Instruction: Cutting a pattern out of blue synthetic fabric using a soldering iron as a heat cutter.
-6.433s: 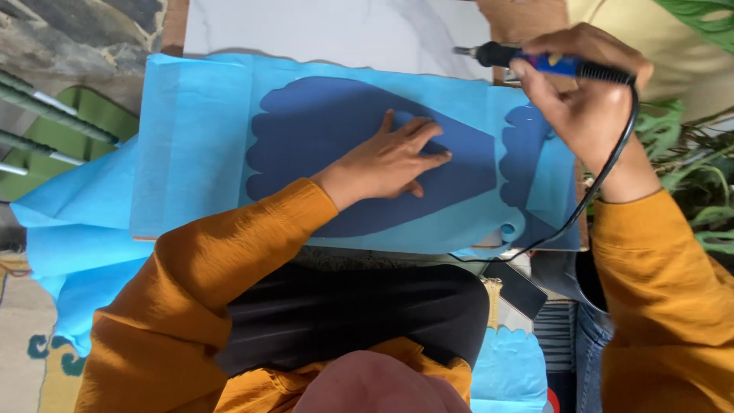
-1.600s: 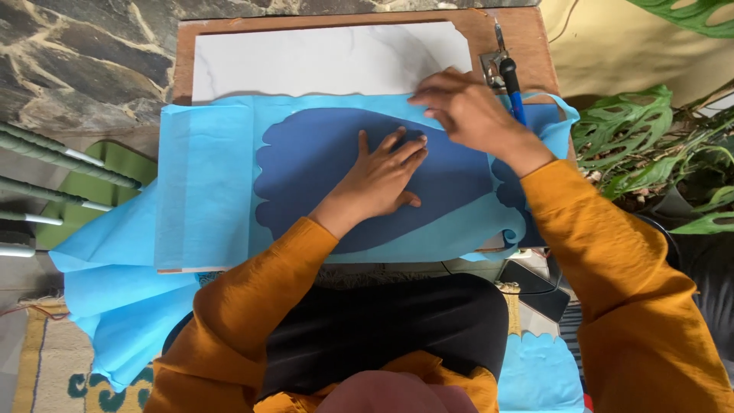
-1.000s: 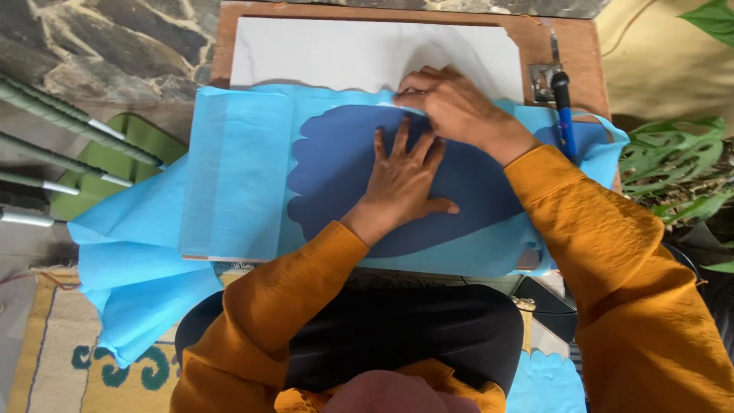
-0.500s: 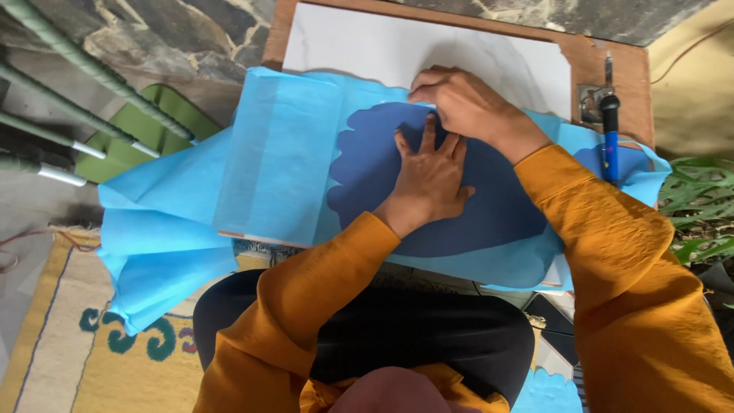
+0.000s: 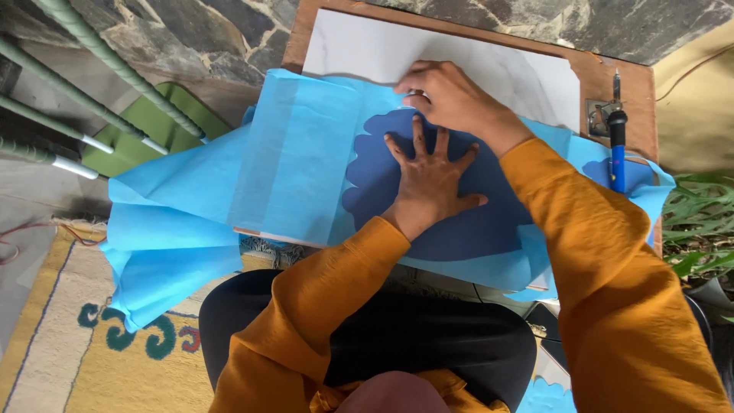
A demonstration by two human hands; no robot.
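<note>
A light blue fabric sheet (image 5: pixel 298 164) lies over a wooden board (image 5: pixel 621 67), and a dark blue scalloped shape (image 5: pixel 489 222) rests on it. My left hand (image 5: pixel 430 182) lies flat on the dark shape with its fingers spread. My right hand (image 5: pixel 453 95) sits just beyond it at the shape's far edge, fingers bent and pinching the fabric there. A blue-handled pen-like tool (image 5: pixel 616 149) with a cord lies on the board at the right, apart from both hands.
A white sheet (image 5: pixel 466 53) covers the far part of the board. Green metal rods (image 5: pixel 115 76) and a green seat stand at the left over a stone floor. A patterned rug (image 5: pixel 69 359) is at the lower left, and plant leaves (image 5: pixel 699 229) at the right.
My right hand set the tool down on the board and went to the dark shape's far edge, then crept left along it. My left hand stayed flat. The view shifted.
</note>
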